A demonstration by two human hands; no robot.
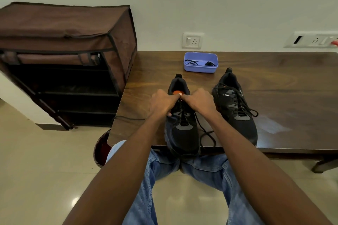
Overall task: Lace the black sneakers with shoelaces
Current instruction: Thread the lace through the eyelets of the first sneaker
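Two black sneakers stand on the dark wooden table (283, 97), toes toward me. The left sneaker (182, 133) sits at the front edge with a black shoelace (206, 133) threaded partway, its loose ends trailing left and right. My left hand (162, 102) and my right hand (199, 100) are curled at the upper eyelets near the tongue, each pinching the lace; the fingertips hide the exact grip. The right sneaker (236, 107) stands laced beside it.
A purple plastic tray (201, 68) with spare black laces sits at the back of the table near the wall. A brown fabric shoe rack (69, 56) stands on the left. My jeans-clad legs are under the table's front edge.
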